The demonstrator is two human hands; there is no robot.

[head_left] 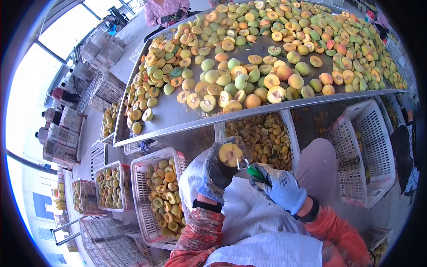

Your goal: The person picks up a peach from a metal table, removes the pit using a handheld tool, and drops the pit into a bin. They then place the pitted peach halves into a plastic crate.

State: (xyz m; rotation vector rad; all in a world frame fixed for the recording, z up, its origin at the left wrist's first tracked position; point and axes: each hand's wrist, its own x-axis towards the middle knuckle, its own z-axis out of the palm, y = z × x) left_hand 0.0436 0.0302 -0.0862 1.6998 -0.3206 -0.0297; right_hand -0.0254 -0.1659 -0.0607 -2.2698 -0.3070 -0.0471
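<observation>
My left hand [215, 174], in a dark-palmed knit glove, is closed around a peach half [230, 153] with its yellow cut face turned up. My right hand [282, 187], gloved in light blue and grey, grips a pitting tool [255, 172] by its green handle. The tool's metal loop lies at the right edge of the peach half; whether it touches the flesh I cannot tell. Below and beyond my hands, a crate of pits and scraps [263, 138] stands under the table's front edge. Whole and halved peaches [238, 80] cover much of the metal table [167, 116].
At my left stands a crate of peach halves [165, 196], with another filled crate [109, 187] farther out. A tilted white crate [373, 147] is at my right. Across the table a person in a pink top [162, 11] works. Stacked crates [106, 91] line the left side.
</observation>
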